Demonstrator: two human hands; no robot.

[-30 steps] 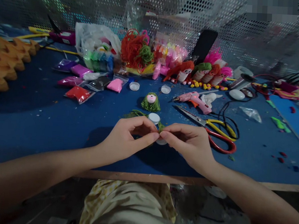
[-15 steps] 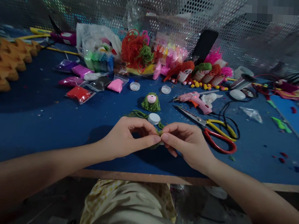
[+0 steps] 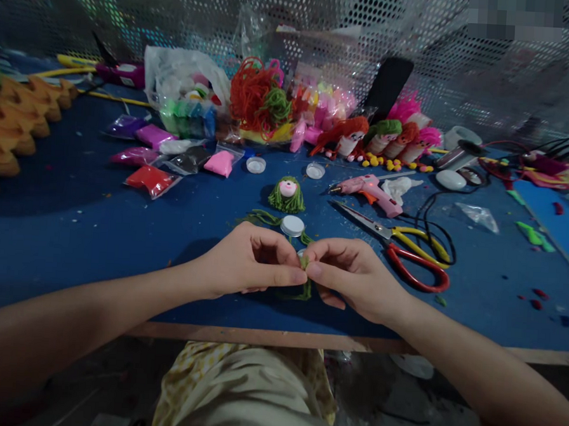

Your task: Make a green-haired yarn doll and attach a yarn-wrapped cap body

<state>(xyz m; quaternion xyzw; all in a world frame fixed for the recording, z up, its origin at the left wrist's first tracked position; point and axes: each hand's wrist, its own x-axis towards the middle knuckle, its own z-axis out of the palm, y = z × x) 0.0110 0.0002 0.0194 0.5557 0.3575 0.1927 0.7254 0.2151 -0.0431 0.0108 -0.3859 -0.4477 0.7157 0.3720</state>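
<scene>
Green yarn (image 3: pixel 308 290) is pinched between the fingertips of my left hand (image 3: pixel 258 259) and my right hand (image 3: pixel 346 270), which meet just above the blue table. Loose strands hang below my fingers, and the part inside the pinch is mostly hidden. Just beyond my hands lies a white round cap (image 3: pixel 292 225), with more green strands at its left and right. A doll head (image 3: pixel 287 194) with green yarn hair and a pale face with pink cheeks rests behind the cap.
Right of my hands are scissors (image 3: pixel 393 234) with yellow and red handles and a pink glue gun (image 3: pixel 369 191). Clay packets (image 3: pixel 152 180) lie back left. Finished yarn dolls (image 3: pixel 348 140) stand at the back, beside a phone (image 3: pixel 390 85). Two caps (image 3: pixel 256 165) lie behind the doll head.
Both hands have come slightly lower and nearer the table's front edge, still pinching the yarn. More of the dangling green strands now shows beneath my fingers.
</scene>
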